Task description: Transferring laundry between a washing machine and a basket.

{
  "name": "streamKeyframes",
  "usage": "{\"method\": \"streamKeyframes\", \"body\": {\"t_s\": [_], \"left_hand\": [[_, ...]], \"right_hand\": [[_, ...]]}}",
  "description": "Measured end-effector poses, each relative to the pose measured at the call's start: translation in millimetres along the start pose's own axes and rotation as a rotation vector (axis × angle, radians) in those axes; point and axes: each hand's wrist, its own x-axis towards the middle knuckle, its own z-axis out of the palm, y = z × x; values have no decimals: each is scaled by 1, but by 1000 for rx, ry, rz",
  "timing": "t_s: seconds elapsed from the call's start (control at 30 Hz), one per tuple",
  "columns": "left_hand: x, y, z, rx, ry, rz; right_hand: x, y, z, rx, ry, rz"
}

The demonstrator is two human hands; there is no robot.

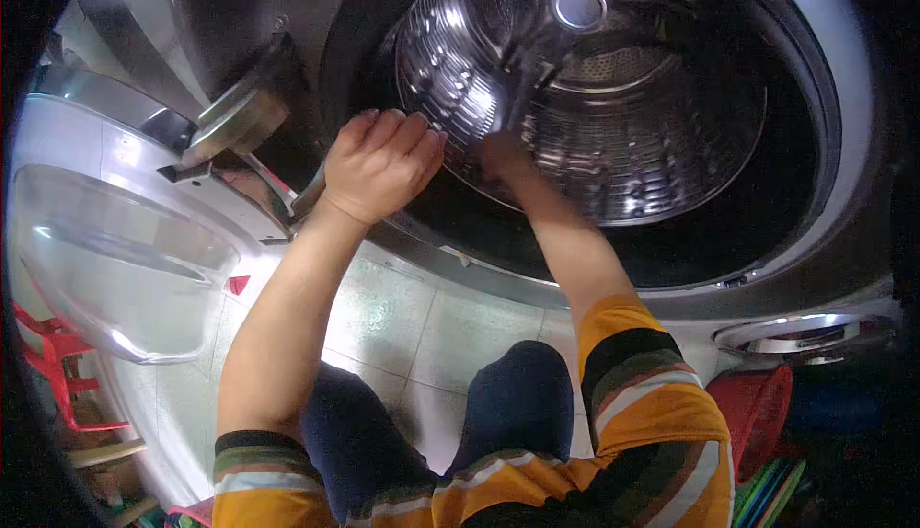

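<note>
The person crouches in front of a front-loading washing machine [843, 97] whose round opening takes up most of the view. Inside it sits the steel drum [613, 97], shiny and perforated, with a ribbed wall and a round hub at the back. From where I stand the drum looks bare of laundry, though its lower part lies in shadow.

The left hand [381, 164] rests on the dark rubber seal [355, 39] at the left rim of the opening, fingers curled over into a loose fist that grips the edge; it holds nothing else. The right hand [502, 154] reaches past the rim into the drum, pressed against the lower left of the metal wall. Its fingers are turned away and partly in shadow, so I cannot tell how far open it is or whether it has hold of anything.

The door [115, 250] swings open to the left, a white ring around a clear domed window, hung on a metal hinge [240, 121] just beside the left hand. A small red triangular sticker [237, 285] sits on the door's inner face, below the hinge.

Beneath the person's knees lies a pale tiled floor [422, 327]. A red plastic basket [757, 408] stands at the lower right, near the machine's base, its contents out of sight. A red chair frame [57, 365] stands at the far left.
</note>
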Motion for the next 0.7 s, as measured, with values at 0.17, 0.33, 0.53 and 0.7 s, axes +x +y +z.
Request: {"method": "streamKeyframes", "body": {"t_s": [0.17, 0.33, 0.53, 0.7], "left_hand": [[-3, 0, 1, 41, 1, -16], [-8, -2, 6, 19, 13, -2], [-9, -2, 2, 19, -4, -11], [-9, 0, 3, 22, -33, -3]], "right_hand": [[-74, -15, -33, 274, 233, -146], [-92, -78, -133, 977, -70, -262], [-31, -105, -219, 904, 484, -195], [9, -105, -229, 899, 772, -226]]}}
